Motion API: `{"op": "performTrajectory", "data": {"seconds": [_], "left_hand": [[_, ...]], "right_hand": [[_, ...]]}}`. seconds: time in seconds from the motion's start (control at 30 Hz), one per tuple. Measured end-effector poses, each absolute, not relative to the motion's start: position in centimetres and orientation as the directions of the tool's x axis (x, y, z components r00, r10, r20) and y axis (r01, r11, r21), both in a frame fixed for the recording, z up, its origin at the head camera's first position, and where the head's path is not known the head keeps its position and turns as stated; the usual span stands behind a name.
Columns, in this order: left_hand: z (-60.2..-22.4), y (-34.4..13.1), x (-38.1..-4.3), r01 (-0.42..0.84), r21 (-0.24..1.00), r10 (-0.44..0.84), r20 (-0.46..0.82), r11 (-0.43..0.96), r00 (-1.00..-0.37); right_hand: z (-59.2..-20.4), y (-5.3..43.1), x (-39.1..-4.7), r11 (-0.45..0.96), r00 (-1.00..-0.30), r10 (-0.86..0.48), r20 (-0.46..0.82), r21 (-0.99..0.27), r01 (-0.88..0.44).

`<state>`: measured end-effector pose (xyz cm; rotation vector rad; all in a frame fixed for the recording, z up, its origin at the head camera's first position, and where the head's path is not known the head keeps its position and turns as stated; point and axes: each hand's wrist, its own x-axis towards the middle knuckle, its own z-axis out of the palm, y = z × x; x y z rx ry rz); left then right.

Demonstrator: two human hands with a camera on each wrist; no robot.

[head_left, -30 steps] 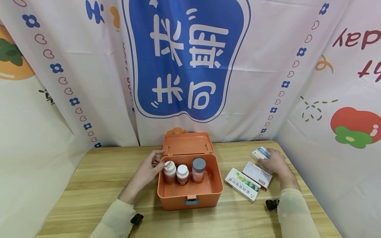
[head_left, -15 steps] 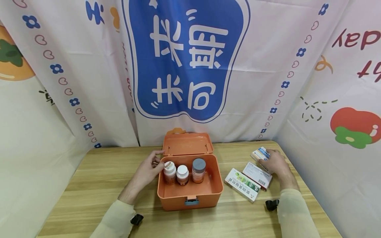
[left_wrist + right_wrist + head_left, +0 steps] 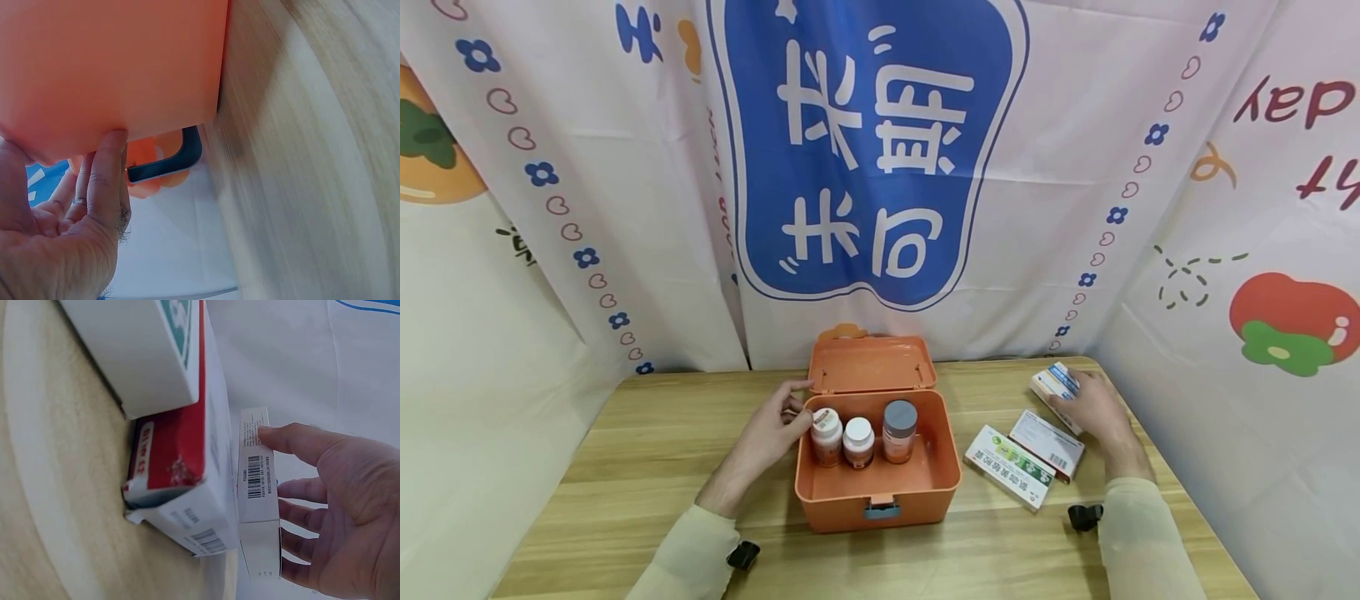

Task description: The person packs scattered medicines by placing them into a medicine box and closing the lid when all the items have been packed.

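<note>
An orange lidded storage box [image 3: 880, 500] stands on the table with its lid [image 3: 872, 367] tipped back. My left hand [image 3: 775, 429] holds its left back corner, thumb at the rim and fingers against the outside, as the left wrist view shows. Inside are a white bottle [image 3: 827, 446], a smaller white-capped bottle [image 3: 859, 450] and a grey-capped jar [image 3: 900, 421]. My right hand [image 3: 1097, 412] pinches a white-and-blue medicine box [image 3: 1051, 383] between thumb and fingers. In the right wrist view this medicine box [image 3: 257, 478] stands on edge, barcode side showing.
Beside the held one lie a white-and-red medicine box [image 3: 1047, 442] and a white-and-green one [image 3: 1009, 467], close together on the wooden table [image 3: 662, 450]. A blue latch [image 3: 882, 510] sits on the storage box's front. A printed cloth [image 3: 850, 325] hangs behind.
The white-and-blue medicine box has shifted slightly up and left in the head view, with my right hand still gripping it. My left hand stays at the storage box's corner.
</note>
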<state>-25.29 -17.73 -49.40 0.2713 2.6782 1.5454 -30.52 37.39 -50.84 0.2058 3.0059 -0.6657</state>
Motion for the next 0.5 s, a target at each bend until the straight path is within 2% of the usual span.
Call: {"op": "performTrajectory", "data": {"seconds": [0.27,0.5], "left_hand": [[-49.2,-17.7,-25.2,0.13,0.866,0.17,0.053,0.484,-0.984],[-49.3,-17.7,-25.2,0.134,0.864,0.171,0.056,0.485,-0.984]], "right_hand": [[-49.9,36.5,-30.3,0.907,-0.99,0.12,-0.069,-0.399,0.138],[-48.8,35.5,-29.9,0.917,-0.997,0.082,-0.001,-0.391,0.076]]}}
